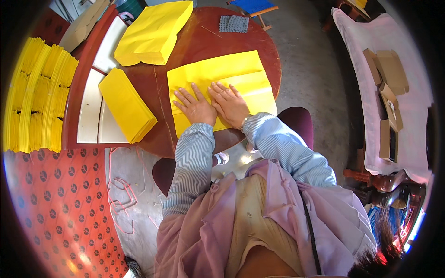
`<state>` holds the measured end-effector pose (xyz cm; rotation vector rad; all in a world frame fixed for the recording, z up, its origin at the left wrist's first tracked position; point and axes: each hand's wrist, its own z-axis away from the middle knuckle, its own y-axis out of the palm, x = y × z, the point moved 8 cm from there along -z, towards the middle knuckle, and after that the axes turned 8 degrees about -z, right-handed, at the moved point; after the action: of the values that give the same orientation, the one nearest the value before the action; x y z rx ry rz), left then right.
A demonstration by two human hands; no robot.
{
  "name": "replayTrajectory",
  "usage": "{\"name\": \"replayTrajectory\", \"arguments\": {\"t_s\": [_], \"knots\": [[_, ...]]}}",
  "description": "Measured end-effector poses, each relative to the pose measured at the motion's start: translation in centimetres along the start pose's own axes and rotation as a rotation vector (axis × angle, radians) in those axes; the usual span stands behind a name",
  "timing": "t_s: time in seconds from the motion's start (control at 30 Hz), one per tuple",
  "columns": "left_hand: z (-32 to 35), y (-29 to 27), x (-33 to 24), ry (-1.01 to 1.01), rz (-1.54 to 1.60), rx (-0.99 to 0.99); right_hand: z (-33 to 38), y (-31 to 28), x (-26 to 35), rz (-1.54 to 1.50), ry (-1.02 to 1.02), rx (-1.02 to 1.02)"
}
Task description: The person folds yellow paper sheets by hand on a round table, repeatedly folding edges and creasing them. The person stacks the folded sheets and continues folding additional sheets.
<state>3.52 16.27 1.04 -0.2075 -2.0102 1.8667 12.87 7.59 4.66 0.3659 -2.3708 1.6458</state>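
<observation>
A yellow paper sheet (250, 69) with a folded-over edge lies in front of me on the round red-brown table (213, 37). My left hand (197, 105) presses flat on it, fingers spread. Beside it, nearly touching, my right hand (229, 103) also rests palm down on the sheet, fingers stretched out. To the left is a stack of narrow folded yellow paper (125, 106). Farther back, a thick pile of wider yellow sheets (155, 30) sits on the table.
A grey textured pad (233, 23) lies at the table's far edge. Tall yellow stacks (39, 97) stand at far left, by a white-topped red bench (88, 116). Opened cardboard boxes (391, 72) sit on a pink-clothed surface (417, 134) at right. A blue folding stool (255, 5) stands beyond.
</observation>
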Motion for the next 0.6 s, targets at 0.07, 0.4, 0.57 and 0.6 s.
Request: {"name": "replayTrajectory", "arguments": {"t_s": [0.07,0.4,0.57,0.6], "knots": [[-0.2,-0.2,0.4,-0.010,0.106,-0.022,-0.1,1.8,-0.9,0.101,0.032,0.101],[-2.1,2.2,8.9,-0.112,0.147,-0.073,3.2,-2.3,-11.0,0.224,0.352,0.177],[-0.1,-2.1,5.9,-0.023,0.030,-0.351,2.7,-2.7,-10.8,0.242,0.360,0.181],[0.8,-3.0,3.5,0.172,0.233,-0.396,2.8,-2.6,-10.8,0.256,0.367,0.197]]}}
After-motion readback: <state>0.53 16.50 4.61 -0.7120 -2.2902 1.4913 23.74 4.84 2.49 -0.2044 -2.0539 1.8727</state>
